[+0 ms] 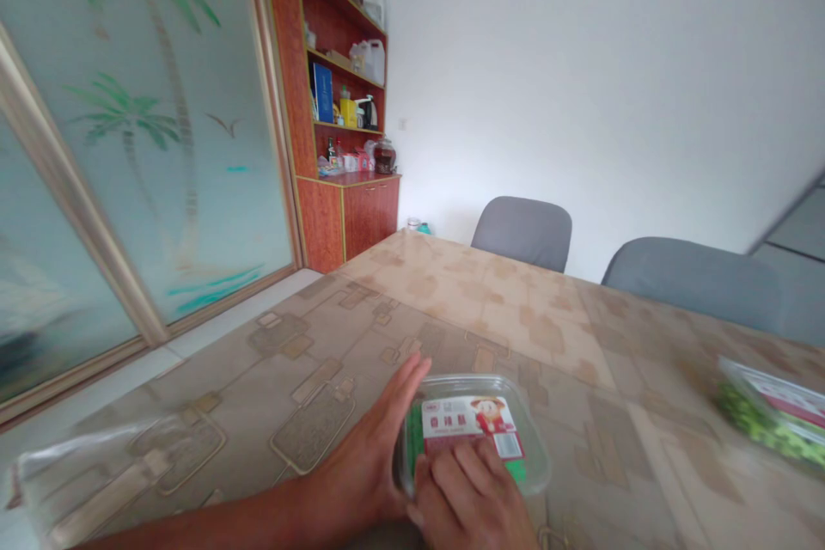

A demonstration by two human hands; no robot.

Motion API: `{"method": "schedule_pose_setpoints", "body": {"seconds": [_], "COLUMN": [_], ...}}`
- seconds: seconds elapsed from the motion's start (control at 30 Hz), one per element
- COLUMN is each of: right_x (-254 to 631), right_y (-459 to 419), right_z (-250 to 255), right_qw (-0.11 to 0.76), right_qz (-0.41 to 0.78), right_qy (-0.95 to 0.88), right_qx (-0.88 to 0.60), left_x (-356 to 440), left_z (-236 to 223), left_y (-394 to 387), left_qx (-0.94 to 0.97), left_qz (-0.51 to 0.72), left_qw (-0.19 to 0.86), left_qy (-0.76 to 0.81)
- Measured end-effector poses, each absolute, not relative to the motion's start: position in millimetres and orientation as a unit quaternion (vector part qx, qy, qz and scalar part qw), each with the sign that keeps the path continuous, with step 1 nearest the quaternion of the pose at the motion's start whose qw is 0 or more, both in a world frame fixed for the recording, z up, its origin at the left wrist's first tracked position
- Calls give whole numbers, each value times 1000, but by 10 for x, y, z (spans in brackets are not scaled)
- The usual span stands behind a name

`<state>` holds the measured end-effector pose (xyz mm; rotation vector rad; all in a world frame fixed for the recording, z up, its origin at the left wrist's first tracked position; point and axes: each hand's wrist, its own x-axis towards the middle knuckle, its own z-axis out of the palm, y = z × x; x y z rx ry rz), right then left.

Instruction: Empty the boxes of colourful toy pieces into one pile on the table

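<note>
"How's the left hand [374,434] posed?"
"Slanting up from lower left, fingers extended, unclenched, against the clear container [475,423] on the table [612,438]."
"And the right hand [473,498]?"
"Knuckles up, fingers curled over its near part; gripping, I can't tell."

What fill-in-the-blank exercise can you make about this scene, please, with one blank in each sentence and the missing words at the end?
1. The curled fingers of the person's ____ hand lie over the label.
2. Both chairs behind the table are ____ in colour.
3. The glass door is decorated with ____ trees.
4. The contents of the container at the far right of the picture look ____ in colour.

Missing words: right; grey; palm; green.
</note>
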<state>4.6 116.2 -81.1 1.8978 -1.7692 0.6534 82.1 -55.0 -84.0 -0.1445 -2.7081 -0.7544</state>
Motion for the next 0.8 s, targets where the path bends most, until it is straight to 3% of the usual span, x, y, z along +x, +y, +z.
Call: {"method": "schedule_pose_setpoints", "body": {"seconds": [0.13,0.3,0.53,0.8], "right_x": [71,-73,-601,-768], "right_y": [1156,1248,1018,465], "right_z": [-746,-341,-334,-562], "right_qw": [207,61,57,-57], "right_qz": [265,419,443,504], "right_qy": [-667,-654,-703,-668], "right_qx": [664,627,554,545], "left_x": [789,757,841,775], "left_z": [-813,-582,-380,-623], "left_y": [-570,-663,-935,-788], "left_qx": [-66,-86,0,-57], "left_qz": [-261,-292,-412,-579], "left_qw": [161,92,-63,30], "left_qy": [-950,-948,-909,-813]}}
